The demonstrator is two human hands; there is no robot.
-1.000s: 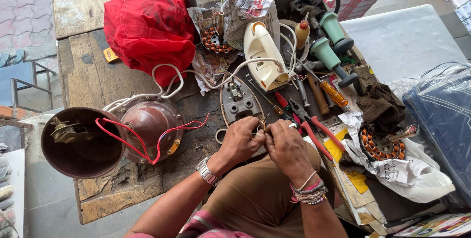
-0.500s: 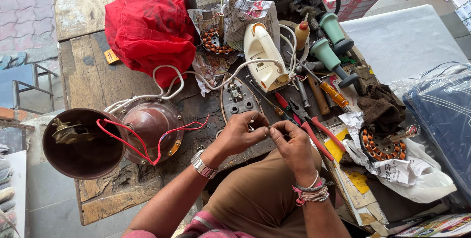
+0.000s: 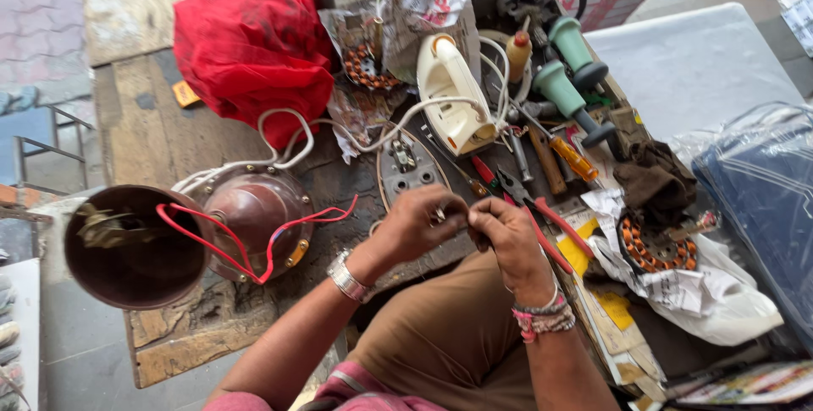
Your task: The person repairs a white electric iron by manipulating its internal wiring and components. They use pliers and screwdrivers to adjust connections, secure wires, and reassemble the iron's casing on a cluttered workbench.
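My left hand (image 3: 419,223) and my right hand (image 3: 506,235) meet fingertip to fingertip over my lap at the workbench's near edge. Together they pinch a small metal part (image 3: 442,215); what it is exactly is too small to tell. Just beyond them lies a grey iron soleplate (image 3: 408,167) with a white cord (image 3: 373,136) running to the cream iron body (image 3: 450,93). Red-handled pliers (image 3: 535,206) lie right beside my right hand. My left wrist wears a metal watch, my right wrist several bracelets.
A brown fan motor housing (image 3: 254,218) with red wires and a brown cup-shaped cover (image 3: 127,250) sit at the left. A red cloth bag (image 3: 254,51) is at the back. Screwdrivers (image 3: 567,153), green-handled tools (image 3: 567,93) and a copper-wound stator (image 3: 656,246) on paper crowd the right.
Both hands have stayed together at the bench edge, fingers shifting slightly on the small part. The view has moved a little.
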